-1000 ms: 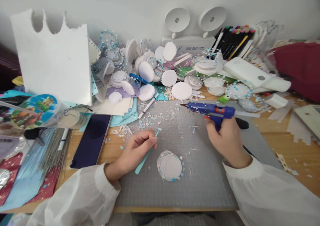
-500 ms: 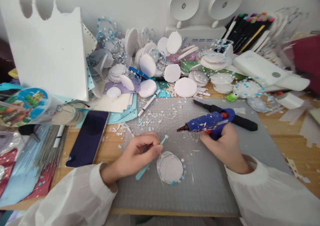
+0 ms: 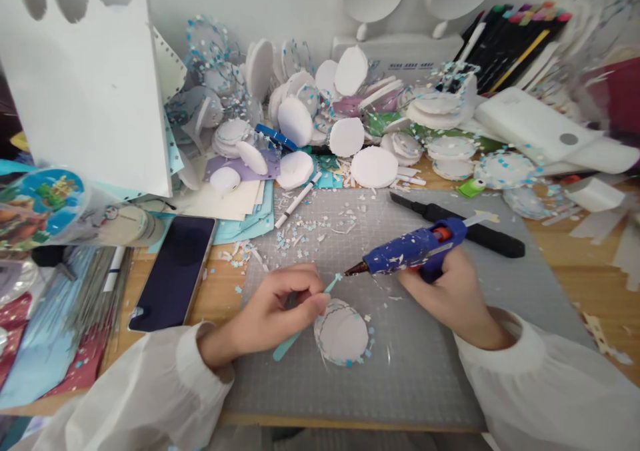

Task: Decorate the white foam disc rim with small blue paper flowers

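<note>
Hot glue gun crept left, nozzle now just right of the teal tweezers' tip; left hand's pinching those, right hand's wrapped round the gun.

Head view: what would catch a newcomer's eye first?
The blue glue gun in the right hand, its tip beside that of the teal tool in the left hand. Next, the blue-flecked white disc on the gray mat between the forearms. Behind, the heap of white discs.

We're on the head camera, close above the near side of the grid-lined cutting mat, looking forward and down across it to the wall.
</note>
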`<state>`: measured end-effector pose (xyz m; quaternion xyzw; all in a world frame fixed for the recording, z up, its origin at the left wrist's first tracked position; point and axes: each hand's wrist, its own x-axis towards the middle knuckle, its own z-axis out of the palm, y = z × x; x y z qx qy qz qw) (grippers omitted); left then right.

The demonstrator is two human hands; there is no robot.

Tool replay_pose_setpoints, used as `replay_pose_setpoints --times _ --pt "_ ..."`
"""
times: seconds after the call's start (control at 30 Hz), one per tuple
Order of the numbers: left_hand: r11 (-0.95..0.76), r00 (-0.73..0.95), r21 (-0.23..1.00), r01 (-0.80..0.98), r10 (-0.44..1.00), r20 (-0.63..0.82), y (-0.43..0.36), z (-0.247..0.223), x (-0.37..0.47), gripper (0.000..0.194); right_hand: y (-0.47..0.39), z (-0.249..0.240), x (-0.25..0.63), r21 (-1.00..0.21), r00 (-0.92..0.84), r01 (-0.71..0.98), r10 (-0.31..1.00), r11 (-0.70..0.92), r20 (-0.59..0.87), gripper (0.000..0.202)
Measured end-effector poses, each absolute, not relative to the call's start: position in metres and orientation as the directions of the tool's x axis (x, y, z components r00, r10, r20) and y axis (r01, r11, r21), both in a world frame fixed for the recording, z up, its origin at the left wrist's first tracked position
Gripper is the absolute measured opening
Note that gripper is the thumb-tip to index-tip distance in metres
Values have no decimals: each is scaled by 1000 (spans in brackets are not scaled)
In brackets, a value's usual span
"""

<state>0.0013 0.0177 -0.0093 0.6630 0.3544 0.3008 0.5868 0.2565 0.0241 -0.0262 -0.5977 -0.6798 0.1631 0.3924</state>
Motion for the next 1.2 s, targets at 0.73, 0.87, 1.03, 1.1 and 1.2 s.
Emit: replay_pose_setpoints --times 0.73,0.87,1.03,1.1,1.2 --pt "-71 566 988 137 824 -19 18 -8 3 34 24 -22 253 -655 6 729 955 199 297 23" --pt "-69 570 989 128 821 -17 18 -8 3 33 24 -23 254 -648 4 732 951 208 310 22" --pt "-72 570 988 134 821 -17 18 -8 2 33 22 -27 256 -617 12 761 946 202 324 20" --pt "-73 570 988 134 822 -17 18 -8 2 33 21 -27 255 -594 11 781 947 192 321 20" --pt "-72 566 989 130 824 -14 17 -8 2 33 22 -24 256 -546 38 818 929 182 367 14"
